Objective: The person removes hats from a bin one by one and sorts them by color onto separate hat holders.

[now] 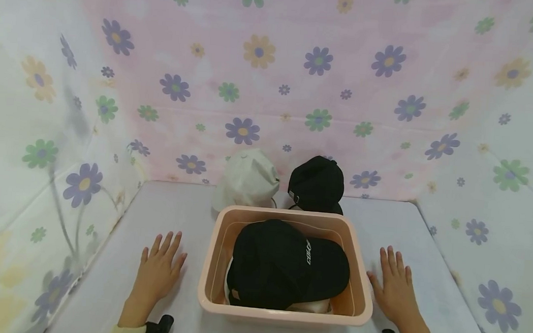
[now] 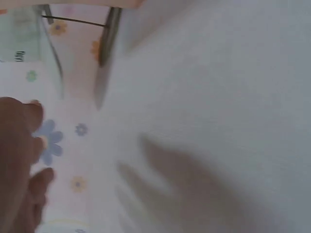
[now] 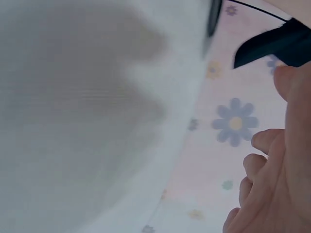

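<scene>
Left hand (image 1: 158,273) and right hand (image 1: 395,291) are spread, holding nothing, either side of the tub (image 1: 280,315); the black cap (image 1: 269,263) sits inside it; tugging its brim (image 1: 331,272) might drag up the pale thing (image 1: 313,306) underneath.

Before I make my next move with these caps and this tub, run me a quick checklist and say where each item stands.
1. Left grip free: ok, fingers extended, holding nothing, left of the tub.
2. Right grip free: ok, fingers extended, holding nothing, right of the tub.
3. Top cap uncovered: ok, the black one lies uppermost in the tub, bill toward the right grip.
4. Pale item beneath it identified: cannot tell, mostly hidden.
5. Tub emptied: not ok, both of those are inside.
6. White cap and rear black cap in full view: not ok, the tub partly hides them.
</scene>
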The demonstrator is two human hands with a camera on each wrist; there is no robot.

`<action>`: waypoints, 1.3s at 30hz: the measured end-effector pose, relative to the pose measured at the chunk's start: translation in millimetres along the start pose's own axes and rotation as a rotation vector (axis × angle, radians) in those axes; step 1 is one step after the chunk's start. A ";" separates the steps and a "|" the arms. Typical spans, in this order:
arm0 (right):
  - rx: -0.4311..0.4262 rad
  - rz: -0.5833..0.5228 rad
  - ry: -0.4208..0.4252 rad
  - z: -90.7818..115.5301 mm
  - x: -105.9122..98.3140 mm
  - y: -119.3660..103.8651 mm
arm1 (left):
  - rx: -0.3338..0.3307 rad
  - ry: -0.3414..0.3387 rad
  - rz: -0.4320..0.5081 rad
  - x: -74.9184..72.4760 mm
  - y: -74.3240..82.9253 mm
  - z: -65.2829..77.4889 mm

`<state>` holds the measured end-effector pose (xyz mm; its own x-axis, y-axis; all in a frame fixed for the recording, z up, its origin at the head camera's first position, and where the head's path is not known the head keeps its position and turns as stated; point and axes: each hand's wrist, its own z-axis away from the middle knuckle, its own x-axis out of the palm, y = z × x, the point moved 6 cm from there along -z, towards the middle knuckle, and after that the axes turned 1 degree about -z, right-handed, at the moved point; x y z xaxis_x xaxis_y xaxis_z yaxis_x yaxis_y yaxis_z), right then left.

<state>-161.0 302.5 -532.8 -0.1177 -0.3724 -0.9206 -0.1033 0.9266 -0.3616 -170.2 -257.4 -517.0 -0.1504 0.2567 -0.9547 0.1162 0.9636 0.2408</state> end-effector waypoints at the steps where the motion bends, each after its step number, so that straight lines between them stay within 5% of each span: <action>1: -0.006 -0.015 0.007 -0.7 -3.7 -2.4 | -0.008 -0.020 0.007 -3.0 1.1 0.4; 13: -0.256 -0.315 0.136 -15.2 -86.6 -65.1 | 0.046 -0.075 0.159 -61.4 34.7 1.7; 17: -0.348 -0.358 0.008 -26.0 -121.4 -107.0 | 0.105 -0.069 0.235 -79.1 56.9 0.7; 21: -0.417 -0.378 -0.202 -38.6 -135.5 -152.6 | 0.164 -0.085 0.262 -91.8 83.7 1.5; 27: -0.545 -0.416 -0.481 -59.6 -114.3 -200.9 | 0.201 -0.157 0.256 -88.5 117.2 5.3; 31: -0.619 -0.338 -0.601 -69.8 -85.6 -222.0 | 0.199 -0.206 0.256 -77.2 128.8 5.4; 39: -0.691 -0.254 -0.717 -71.8 -49.2 -254.3 | 0.171 -0.122 0.183 -72.2 138.1 4.8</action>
<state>-199.9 81.5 -385.0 0.5813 -0.2243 -0.7822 -0.6154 0.5077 -0.6029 -138.5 -143.3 -415.7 0.0063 0.4042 -0.9146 0.2965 0.8728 0.3878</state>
